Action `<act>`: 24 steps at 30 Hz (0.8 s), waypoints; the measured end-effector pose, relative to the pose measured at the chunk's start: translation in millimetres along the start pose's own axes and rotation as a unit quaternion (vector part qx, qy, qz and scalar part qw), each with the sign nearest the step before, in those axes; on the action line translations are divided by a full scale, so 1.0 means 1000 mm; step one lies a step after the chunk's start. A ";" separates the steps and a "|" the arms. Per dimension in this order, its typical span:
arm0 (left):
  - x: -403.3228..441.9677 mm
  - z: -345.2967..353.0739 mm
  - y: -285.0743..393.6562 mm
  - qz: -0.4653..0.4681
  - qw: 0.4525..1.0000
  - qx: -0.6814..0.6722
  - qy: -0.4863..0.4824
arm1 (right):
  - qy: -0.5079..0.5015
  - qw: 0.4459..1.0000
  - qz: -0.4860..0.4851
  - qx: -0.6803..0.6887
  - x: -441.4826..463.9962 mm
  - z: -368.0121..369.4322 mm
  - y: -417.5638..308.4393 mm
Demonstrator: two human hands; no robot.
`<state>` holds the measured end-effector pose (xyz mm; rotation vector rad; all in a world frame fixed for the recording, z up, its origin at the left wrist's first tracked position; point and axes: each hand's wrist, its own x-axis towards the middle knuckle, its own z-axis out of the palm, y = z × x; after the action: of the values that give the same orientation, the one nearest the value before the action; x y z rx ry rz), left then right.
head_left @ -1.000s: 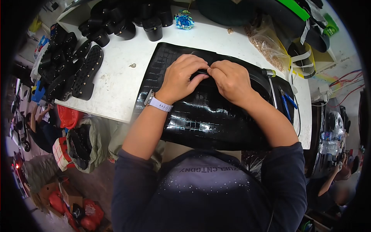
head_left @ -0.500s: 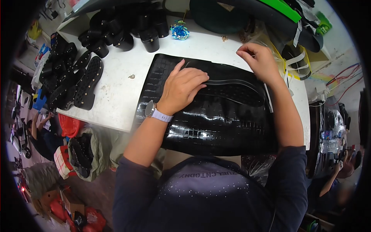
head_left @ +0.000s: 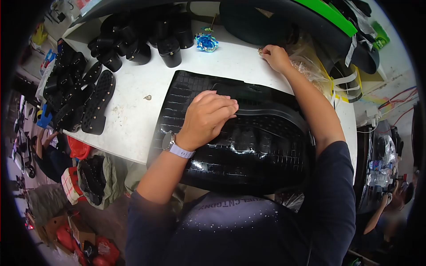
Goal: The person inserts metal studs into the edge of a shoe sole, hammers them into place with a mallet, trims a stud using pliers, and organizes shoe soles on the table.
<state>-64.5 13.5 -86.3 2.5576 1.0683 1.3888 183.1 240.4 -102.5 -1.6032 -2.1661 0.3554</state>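
left hand (head_left: 208, 119) clamped on black sole (head_left: 276, 118), over shiny mat (head_left: 222, 170) | right hand (head_left: 277, 58) far, at gold bits (head_left: 260, 51); can't tell if pinched

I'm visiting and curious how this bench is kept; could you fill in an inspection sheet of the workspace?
Surface: white table with a few stains; glossy black crocodile-pattern sheet on it.
Job's things: black sole on the sheet; small gold-coloured pieces on the table.
Clutter: black shoe parts at left and back, blue flower ornament, clear bag at right.
Left hand: fingers curled over the sole's end; grip hidden.
Right hand: fingertips at the gold-coloured pieces; cannot tell whether one is held.
Cables: wires by the wall at right.
Surroundings: red bag beside the table at left; people in the background on both sides.
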 end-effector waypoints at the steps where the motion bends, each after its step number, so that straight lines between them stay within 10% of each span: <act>1: 0.000 0.000 0.000 -0.002 1.000 -0.002 -0.001 | 0.004 1.000 -0.011 -0.012 0.003 0.004 0.001; 11: -0.003 0.003 -0.004 -0.004 1.000 -0.002 -0.009 | -0.006 1.000 -0.011 -0.009 0.000 0.006 -0.002; 14: -0.004 0.003 -0.003 -0.017 1.000 0.007 -0.013 | -0.118 0.966 0.070 0.220 -0.015 -0.017 -0.011; 24: 0.001 0.005 0.011 0.039 0.995 0.096 0.010 | -0.343 0.868 -0.018 0.358 -0.128 -0.080 -0.105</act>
<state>-54.8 7.0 -84.9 2.7522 1.1701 1.3942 164.0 83.5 -8.4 -1.0716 -2.0799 1.7010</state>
